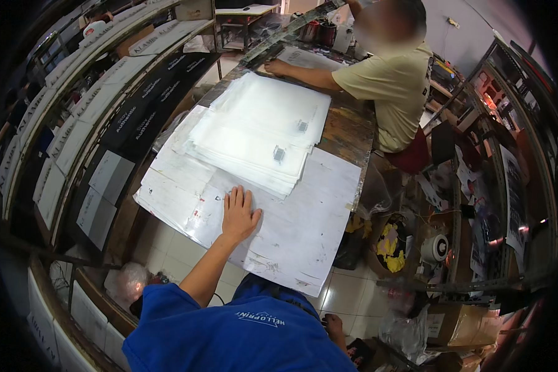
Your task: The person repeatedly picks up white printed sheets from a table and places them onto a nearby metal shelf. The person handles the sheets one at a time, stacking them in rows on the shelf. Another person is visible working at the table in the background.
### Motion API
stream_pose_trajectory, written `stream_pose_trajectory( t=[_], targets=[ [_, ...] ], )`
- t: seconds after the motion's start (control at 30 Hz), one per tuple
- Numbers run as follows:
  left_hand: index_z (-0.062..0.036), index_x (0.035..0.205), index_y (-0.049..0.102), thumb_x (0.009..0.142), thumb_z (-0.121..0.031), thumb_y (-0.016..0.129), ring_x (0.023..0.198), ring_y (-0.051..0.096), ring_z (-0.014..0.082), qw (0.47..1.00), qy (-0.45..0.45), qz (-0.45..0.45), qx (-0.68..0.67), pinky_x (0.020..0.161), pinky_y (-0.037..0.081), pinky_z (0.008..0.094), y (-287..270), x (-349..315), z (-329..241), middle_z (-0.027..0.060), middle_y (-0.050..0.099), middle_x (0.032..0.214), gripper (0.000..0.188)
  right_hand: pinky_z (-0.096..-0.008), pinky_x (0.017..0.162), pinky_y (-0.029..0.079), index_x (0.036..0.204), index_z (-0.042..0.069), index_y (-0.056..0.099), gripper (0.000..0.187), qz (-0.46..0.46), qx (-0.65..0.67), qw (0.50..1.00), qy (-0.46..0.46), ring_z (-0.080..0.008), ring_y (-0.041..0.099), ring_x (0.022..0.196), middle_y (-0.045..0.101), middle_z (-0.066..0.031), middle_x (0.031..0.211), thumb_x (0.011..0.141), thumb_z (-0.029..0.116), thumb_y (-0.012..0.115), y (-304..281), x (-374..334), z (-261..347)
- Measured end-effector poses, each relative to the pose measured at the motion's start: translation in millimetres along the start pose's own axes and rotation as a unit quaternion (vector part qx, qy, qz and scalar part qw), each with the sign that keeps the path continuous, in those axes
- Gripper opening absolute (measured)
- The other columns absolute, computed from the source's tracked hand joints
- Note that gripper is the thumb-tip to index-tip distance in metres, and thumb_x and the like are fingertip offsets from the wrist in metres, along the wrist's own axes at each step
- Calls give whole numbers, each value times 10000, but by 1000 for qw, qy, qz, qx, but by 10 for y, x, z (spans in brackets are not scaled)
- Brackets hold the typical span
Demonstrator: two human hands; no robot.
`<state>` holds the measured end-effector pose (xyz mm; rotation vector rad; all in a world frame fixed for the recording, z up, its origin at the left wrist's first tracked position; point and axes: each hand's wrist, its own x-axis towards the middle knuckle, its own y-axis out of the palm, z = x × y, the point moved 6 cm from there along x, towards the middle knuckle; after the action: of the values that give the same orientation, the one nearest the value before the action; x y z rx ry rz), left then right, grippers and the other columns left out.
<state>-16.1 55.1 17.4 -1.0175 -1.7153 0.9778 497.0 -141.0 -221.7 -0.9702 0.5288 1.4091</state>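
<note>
Left hand (239, 217) is flat, palm down, on the big white sheet (291, 229) that covers the near end of the bench (347, 133). Fingers (234, 199) are straight and lightly spread, gripping nothing, just pressing the surface. My read: it pins the sheet so it can't slide, since the sheet's near edge overhangs the bench toward the person.

Right hand is not in view, so I cannot tell how its fingers stand.

The paper stack (260, 133) sits just beyond the left hand, on top of the big sheet. Its layers are fanned in steps, corners offset, probably so single sheets can be picked off. Two small dark clips or tabs (279, 153) show on its near right part; too small to tell what they are.

Behind the paper stack, at the far end of the bench, a co-worker in a beige shirt (390, 87) leans over with one hand (273, 67) laid on another sheet beside a long metal rule (291, 28).

Left of the paper stack, off the bench, shelving (62, 142) holds rows of flat black and white boxes. Right of the stack and lower, on the floor, a bin (387, 245) holds yellow scraps.
</note>
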Motion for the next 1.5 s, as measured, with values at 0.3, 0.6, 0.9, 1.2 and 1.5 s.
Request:
stream_pose_trajectory(
  t=[0.3, 0.6, 0.9, 1.2, 1.5],
  targets=[
    [37, 1258, 471, 838, -284, 602, 1306, 319, 400, 998, -6, -37, -50, 1100, 204, 526, -70, 52, 16, 256, 397, 1365, 545, -288, 456, 462, 951, 36, 580, 160, -57, 106, 993, -10, -196, 630, 622, 601, -75, 760, 894, 183, 553, -687, 339, -847],
    [-10, 1164, 553, 783, -116, 663, 1045, 505, 329, 978, 59, -121, -159, 885, 402, 436, -294, 102, -273, 161, 538, 1140, 411, -297, 565, 483, 1044, 40, 590, 268, -74, 17, 997, -27, -199, 661, 739, 640, -85, 887, 900, 266, 570, -84, -18, 102],
    [-55, 1116, 585, 715, -101, 699, 1016, 513, 259, 957, 266, -70, -88, 849, 387, 392, -357, 369, -1282, 92, 549, 1076, 419, -290, 555, 499, 1054, 21, 607, 285, -100, 36, 994, -2, -189, 664, 717, 644, -89, 869, 901, 252, 541, -140, -175, -264],
    [-73, 932, 601, 709, -189, 689, 907, 506, 228, 949, 313, 30, -33, 783, 380, 378, -237, 291, -1150, 79, 547, 959, 266, -318, 573, 526, 1042, -21, 612, 334, -139, 53, 988, 38, -191, 673, 729, 653, -97, 854, 892, 272, 562, -215, -426, -615],
    [-72, 797, 579, 742, -128, 645, 817, 561, 212, 920, 380, 84, 54, 728, 412, 367, 36, 303, -717, 51, 572, 809, 103, -276, 531, 474, 912, 42, 615, 242, -126, 90, 988, -28, -143, 624, 671, 612, -29, 756, 890, 279, 571, -191, -327, -555]
  ],
)
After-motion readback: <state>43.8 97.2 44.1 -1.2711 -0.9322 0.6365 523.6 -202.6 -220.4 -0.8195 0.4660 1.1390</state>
